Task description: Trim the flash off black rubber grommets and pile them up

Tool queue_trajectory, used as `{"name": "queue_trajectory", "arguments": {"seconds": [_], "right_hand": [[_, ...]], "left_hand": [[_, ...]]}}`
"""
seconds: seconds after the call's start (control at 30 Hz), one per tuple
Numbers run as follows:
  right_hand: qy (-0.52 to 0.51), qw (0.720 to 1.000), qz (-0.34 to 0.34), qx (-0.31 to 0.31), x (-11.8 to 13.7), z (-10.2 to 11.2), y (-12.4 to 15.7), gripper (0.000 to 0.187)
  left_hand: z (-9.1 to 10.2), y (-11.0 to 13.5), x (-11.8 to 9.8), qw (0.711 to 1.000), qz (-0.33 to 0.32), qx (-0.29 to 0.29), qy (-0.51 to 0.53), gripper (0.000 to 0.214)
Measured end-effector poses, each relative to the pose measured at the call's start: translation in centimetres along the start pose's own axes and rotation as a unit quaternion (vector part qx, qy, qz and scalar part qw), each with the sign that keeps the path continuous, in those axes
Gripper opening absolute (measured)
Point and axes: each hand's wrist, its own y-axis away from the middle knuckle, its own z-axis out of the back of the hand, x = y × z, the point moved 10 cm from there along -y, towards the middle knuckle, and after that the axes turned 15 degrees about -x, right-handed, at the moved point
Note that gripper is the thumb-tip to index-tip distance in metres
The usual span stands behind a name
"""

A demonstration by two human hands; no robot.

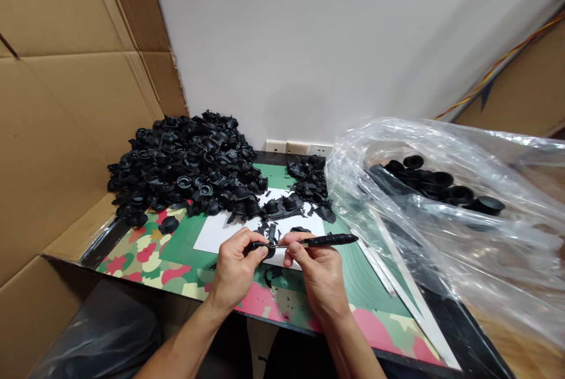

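Note:
My left hand (235,266) is closed, pinching a black rubber part (271,251) between thumb and fingers; the fingers cover much of it. In my closed right hand (321,270) lies a slim tool with a black handle (333,240). Its thin metal tip (279,246) points left and meets the rubber part; whether it is a blade I cannot tell. Both hands hover over the front of a white sheet (216,234) strewn with black rubber scraps. Several ribbed black rubber bellows (247,208) lie just behind them.
At the back left rises a large heap of black rubber bellows (189,161). A smaller pile of scraps (309,179) sits by the wall sockets (298,148). On the right, a clear plastic bag (441,261) holds smooth black rubber parts (435,182). Cardboard (79,132) walls the left side.

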Motion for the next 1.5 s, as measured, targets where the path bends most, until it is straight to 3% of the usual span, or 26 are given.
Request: {"name": "queue_trajectory", "arguments": {"seconds": [0.17, 0.37, 0.57, 0.67, 0.83, 0.93, 1.1, 1.27, 1.5], "right_hand": [[-0.008, 1.0, -0.007, 0.017, 0.1, -0.3, -0.1, 0.02], [-0.106, 0.971, -0.159, 0.142, -1.5, -2.7, 2.6, 0.029], [-0.051, 0.99, -0.118, 0.063, -1.3, 0.1, 1.0, 0.023], [-0.042, 0.994, -0.092, 0.048, -0.6, 0.6, 0.3, 0.02], [-0.078, 0.989, -0.128, 0.006, -1.0, 0.6, 0.3, 0.023], [-0.017, 0.992, -0.12, -0.026, -1.7, 1.0, 0.4, 0.031], [0.148, 0.985, -0.083, 0.038, -2.8, -0.6, 1.0, 0.039], [0.17, 0.98, -0.085, 0.057, -3.0, -1.7, 1.2, 0.037], [0.08, 0.978, -0.171, 0.089, -4.1, -2.7, 2.4, 0.037]], "left_hand": [[-0.3, 0.1, -0.5, 1.0, -0.011, 0.005, 0.002, 0.008], [0.0, -0.3, -0.5, 1.0, -0.009, -0.009, -0.002, 0.01], [0.2, -0.2, -0.5, 1.0, -0.025, -0.015, 0.003, 0.009], [0.3, -0.2, -0.4, 0.999, -0.033, -0.021, 0.003, 0.009], [0.5, -0.1, -0.5, 0.999, -0.049, -0.023, 0.0, 0.012], [0.5, 0.0, -0.6, 0.998, -0.052, -0.025, 0.001, 0.012], [0.4, 0.1, -0.7, 0.999, -0.049, -0.021, 0.009, 0.011], [0.6, 0.2, -0.2, 0.999, -0.017, -0.021, 0.035, 0.009], [0.0, 0.6, 2.9, 0.988, 0.113, -0.017, 0.102, 0.008]]}}
